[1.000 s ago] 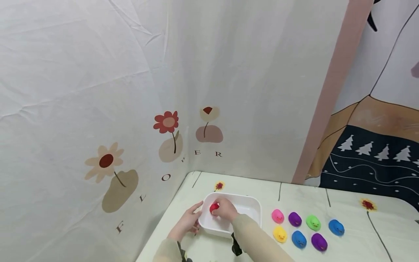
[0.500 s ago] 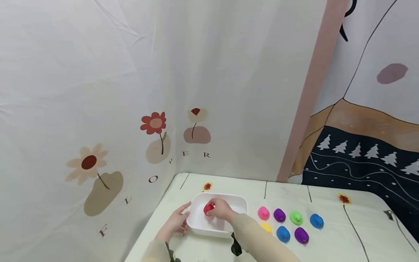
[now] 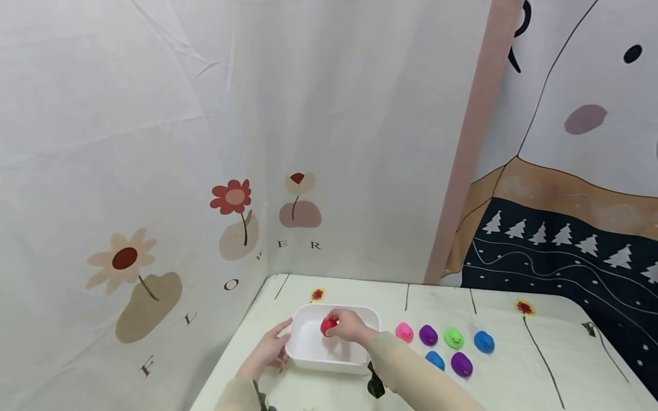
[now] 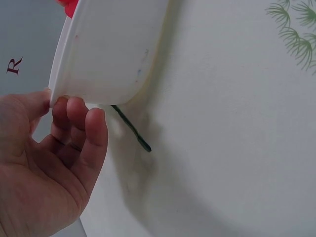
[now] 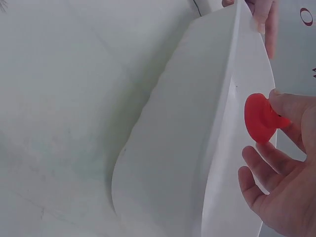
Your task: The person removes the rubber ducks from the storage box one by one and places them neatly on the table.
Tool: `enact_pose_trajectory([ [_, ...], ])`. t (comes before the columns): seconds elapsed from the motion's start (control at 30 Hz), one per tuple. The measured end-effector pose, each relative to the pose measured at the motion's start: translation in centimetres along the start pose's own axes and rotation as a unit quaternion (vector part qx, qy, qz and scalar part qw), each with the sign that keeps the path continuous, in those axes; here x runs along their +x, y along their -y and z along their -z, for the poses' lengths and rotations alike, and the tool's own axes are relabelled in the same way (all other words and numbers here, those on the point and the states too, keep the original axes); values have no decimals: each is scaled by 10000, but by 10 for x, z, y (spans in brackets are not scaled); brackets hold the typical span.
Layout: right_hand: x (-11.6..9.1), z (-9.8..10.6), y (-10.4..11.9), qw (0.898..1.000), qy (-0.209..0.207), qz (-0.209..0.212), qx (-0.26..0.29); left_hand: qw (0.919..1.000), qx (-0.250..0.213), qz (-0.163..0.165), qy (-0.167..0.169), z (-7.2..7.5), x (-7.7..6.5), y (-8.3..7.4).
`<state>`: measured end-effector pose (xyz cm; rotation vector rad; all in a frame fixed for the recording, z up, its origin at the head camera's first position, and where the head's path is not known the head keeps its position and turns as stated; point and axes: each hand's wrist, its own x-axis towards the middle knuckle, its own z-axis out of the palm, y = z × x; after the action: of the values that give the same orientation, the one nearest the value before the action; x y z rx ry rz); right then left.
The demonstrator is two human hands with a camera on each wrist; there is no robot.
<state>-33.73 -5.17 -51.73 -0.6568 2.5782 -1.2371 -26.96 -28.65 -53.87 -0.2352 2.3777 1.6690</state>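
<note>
A red toy duck [image 3: 327,327] is pinched between the thumb and fingers of my right hand [image 3: 350,327], over the inside of a white plastic tub [image 3: 329,366]. In the right wrist view the duck [image 5: 259,118] has its rounded base turned toward the tub, and part of it is hidden by the fingers. My left hand [image 3: 267,351] grips the tub's left end. The left wrist view shows that hand [image 4: 54,163] with its thumb on the rim and curled fingertips against the outer wall.
Right of the tub, several toy ducks lie in two rows, among them a pink duck [image 3: 404,332], a green duck [image 3: 454,338], a blue duck [image 3: 484,342] and a purple duck [image 3: 461,364]. A printed cloth wall [image 3: 360,171] rises behind the table.
The head view has turned right, so everything sits further left in it. My right hand and the red duck have shifted slightly right within the tub. My right sleeve now hides the yellow duck.
</note>
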Motion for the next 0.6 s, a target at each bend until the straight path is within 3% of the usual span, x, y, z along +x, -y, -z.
enact_pose_trajectory([
  [0.6,-11,14,-6,9999,-41,99,-70,9998,117,57,-163,-1,1,0],
])
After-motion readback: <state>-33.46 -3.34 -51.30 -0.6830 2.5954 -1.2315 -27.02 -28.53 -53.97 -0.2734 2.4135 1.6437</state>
